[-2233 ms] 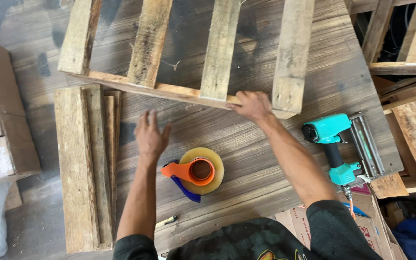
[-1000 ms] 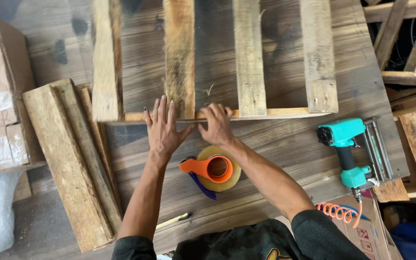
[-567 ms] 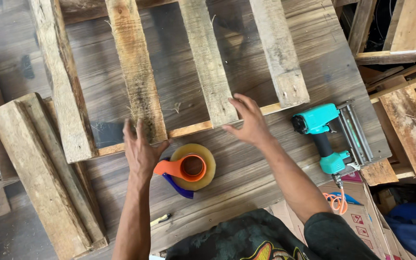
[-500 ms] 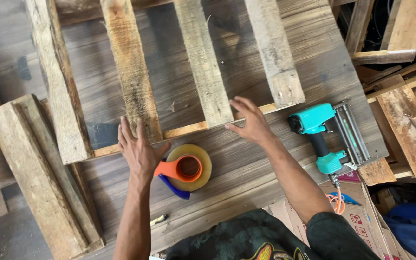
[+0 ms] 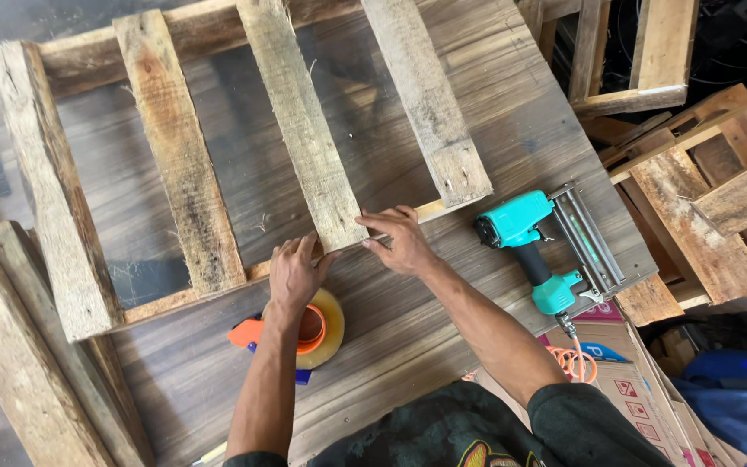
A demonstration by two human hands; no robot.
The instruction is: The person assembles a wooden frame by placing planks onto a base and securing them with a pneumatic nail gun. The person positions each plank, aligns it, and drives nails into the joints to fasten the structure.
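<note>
We press our left hand [image 5: 294,275] and right hand [image 5: 401,242] against the near end of a weathered slat [image 5: 300,130] in the wooden frame [image 5: 62,233] on the workbench [image 5: 512,104]. Fingers lie loosely spread, gripping nothing; the slat runs off toward 12 o'clock from our fingertips. A tape dispenser [image 5: 313,333] sits at 6 o'clock, a teal nail gun [image 5: 533,251] at 3 o'clock.

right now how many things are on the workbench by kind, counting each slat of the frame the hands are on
Wooden slats across the frame: 4
Thin cross strips under the slats: 1 seen at the near edge, with the left hand and right hand on it
Teal nail guns: 1
Tape dispensers with a roll: 1
Loose planks stacked at the left: at least 2
Total: at least 9
</note>
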